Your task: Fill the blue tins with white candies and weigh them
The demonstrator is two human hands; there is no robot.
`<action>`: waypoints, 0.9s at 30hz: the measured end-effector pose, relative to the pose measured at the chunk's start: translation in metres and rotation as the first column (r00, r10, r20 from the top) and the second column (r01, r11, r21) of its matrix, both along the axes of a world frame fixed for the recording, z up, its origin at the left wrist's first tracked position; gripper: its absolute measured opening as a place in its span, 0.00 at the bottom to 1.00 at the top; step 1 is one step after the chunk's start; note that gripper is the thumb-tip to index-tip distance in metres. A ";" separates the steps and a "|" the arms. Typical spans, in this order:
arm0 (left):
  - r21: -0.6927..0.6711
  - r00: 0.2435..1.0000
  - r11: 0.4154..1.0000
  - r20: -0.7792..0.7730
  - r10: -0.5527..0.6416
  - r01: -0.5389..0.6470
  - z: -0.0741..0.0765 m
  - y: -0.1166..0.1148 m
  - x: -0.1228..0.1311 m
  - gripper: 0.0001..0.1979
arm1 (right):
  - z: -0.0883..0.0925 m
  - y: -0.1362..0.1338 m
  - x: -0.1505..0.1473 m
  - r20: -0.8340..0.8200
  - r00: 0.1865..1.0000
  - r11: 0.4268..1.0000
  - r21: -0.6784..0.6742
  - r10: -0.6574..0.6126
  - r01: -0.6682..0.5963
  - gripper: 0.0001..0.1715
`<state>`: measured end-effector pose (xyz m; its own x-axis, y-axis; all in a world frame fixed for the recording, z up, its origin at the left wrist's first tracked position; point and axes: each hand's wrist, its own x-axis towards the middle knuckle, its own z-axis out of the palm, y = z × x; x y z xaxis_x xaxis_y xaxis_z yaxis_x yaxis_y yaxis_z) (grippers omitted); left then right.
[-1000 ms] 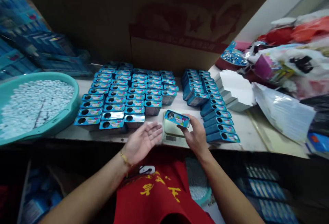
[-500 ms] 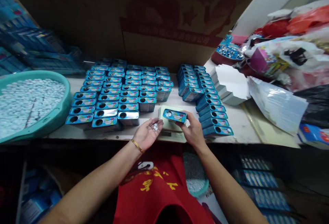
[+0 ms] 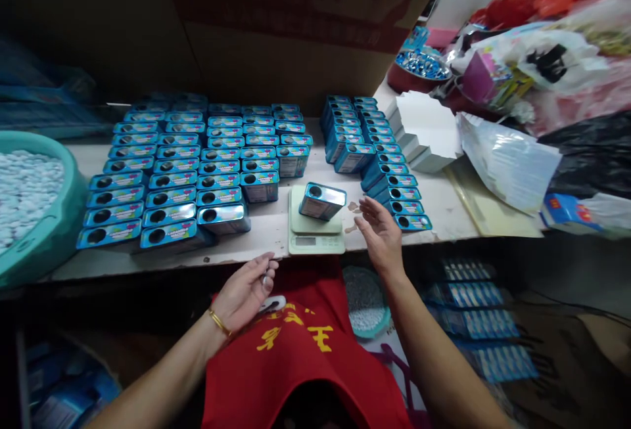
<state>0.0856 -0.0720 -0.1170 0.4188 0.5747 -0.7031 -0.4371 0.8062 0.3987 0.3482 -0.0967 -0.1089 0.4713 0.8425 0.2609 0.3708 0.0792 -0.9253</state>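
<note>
On a pale green kitchen scale (image 3: 315, 243) at the table's front stands a blue candy tin (image 3: 323, 202) with a dark round opening in its top. My right hand (image 3: 382, 235) is just right of the tin, apart from it, open with nothing in it. Left of the scale, near the table edge, my left hand (image 3: 249, 290) is turned palm up with its fingers curled in. White candies show between those fingers; the rest of what it holds is hidden. A gold bracelet circles the left wrist.
Rows of blue tins (image 3: 172, 181) fill the table's left, with more tins (image 3: 389, 169) to the right. A turquoise basin (image 3: 69, 205) of white candies stands far left. White folded card (image 3: 426, 130), papers and plastic bags lie right. Another basin (image 3: 379, 327) sits below.
My right hand has set the tin down on the scale and let go, moving right. My left hand has drawn back toward my body and curled its fingers. The view has shifted.
</note>
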 end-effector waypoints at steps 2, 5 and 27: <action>-0.002 0.999 0.999 0.006 -0.038 0.038 -0.004 -0.005 0.000 0.07 | -0.001 -0.016 0.002 0.013 0.997 0.996 -0.024 -0.080 0.081 0.19; 0.009 0.997 0.997 0.005 -0.071 0.071 -0.009 -0.009 0.002 0.08 | -0.006 -0.033 0.002 0.059 0.983 0.983 -0.050 -0.174 0.177 0.14; 0.033 0.991 0.998 -0.120 -0.056 0.060 -0.015 -0.010 -0.011 0.10 | 0.037 0.043 -0.018 0.642 0.742 0.981 -0.125 0.192 -0.145 0.34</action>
